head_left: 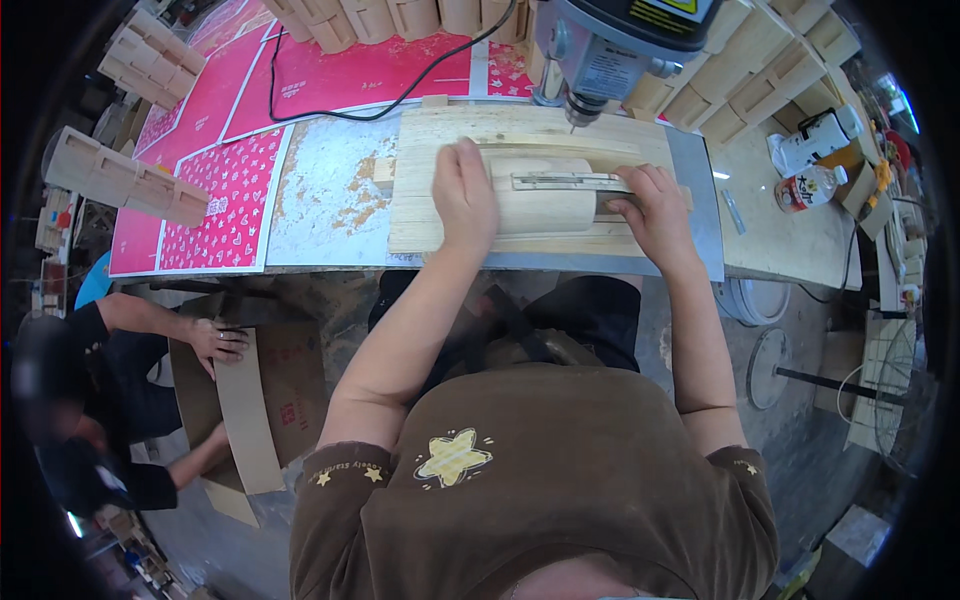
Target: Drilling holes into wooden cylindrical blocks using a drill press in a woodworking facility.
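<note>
A pale wooden piece with a rounded top lies on a flat wooden board in front of me. Along its top runs a narrow slotted strip, whose right end reaches my right hand. That hand's thumb and fingers pinch the strip's end; a dark plate shows beside them, partly covered. My left hand stands against the left end of the rounded piece, fingers stretched out and a little blurred. Just beyond the work hangs the drill press, its chuck and thin bit above the board's far part.
Stacked wooden pieces line the far edge, with more at left. A black cable crosses the pink sheets. At right are a bottle and a blue cutter. Lower left, another person handles a cardboard box.
</note>
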`<state>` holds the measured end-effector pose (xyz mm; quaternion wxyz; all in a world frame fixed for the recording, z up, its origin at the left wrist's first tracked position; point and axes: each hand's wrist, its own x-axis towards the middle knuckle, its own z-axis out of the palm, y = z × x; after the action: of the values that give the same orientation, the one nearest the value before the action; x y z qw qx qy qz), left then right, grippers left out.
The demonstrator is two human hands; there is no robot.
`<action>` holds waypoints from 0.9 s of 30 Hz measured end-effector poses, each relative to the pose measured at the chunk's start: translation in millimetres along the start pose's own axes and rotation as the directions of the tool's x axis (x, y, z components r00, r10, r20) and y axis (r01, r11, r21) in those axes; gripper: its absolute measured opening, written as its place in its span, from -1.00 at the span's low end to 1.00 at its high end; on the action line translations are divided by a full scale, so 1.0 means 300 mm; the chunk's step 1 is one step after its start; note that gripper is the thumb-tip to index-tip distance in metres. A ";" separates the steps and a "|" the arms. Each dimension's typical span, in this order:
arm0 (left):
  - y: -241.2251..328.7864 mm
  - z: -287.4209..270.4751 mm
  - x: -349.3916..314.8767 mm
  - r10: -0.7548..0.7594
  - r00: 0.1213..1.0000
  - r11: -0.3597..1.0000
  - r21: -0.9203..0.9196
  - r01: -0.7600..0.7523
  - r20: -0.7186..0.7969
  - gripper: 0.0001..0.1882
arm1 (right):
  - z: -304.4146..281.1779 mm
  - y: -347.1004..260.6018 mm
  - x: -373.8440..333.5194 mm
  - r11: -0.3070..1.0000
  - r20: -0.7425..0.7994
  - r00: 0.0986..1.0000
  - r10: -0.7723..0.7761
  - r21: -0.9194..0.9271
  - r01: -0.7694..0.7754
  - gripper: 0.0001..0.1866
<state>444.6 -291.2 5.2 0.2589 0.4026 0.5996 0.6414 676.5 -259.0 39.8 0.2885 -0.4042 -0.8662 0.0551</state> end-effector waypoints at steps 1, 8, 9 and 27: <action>-0.016 -0.011 -0.025 0.004 1.000 1.000 -0.001 -0.004 -0.009 -0.65 | -0.004 0.011 0.007 0.999 0.006 1.000 0.028 -0.018 -0.028 -0.63; -0.069 0.001 -0.057 0.406 0.865 0.871 0.163 -0.464 0.296 -0.34 | 0.002 0.096 0.089 0.992 -0.033 0.994 0.105 -0.072 -0.107 -0.60; -0.075 0.000 -0.045 0.447 0.832 0.800 0.270 -0.536 0.328 -0.21 | 0.019 0.103 0.102 0.993 -0.018 0.995 0.099 -0.066 -0.100 -0.60; -0.121 -0.050 0.040 0.118 0.889 0.821 0.461 -0.338 0.442 -0.37 | 0.051 0.110 0.097 0.861 -0.148 0.955 0.256 0.483 -0.156 -0.48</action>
<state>420.2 -284.5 -27.1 0.1735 0.6484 0.6333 0.3852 675.5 -213.6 29.7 0.4583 -0.4172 -0.7440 0.2499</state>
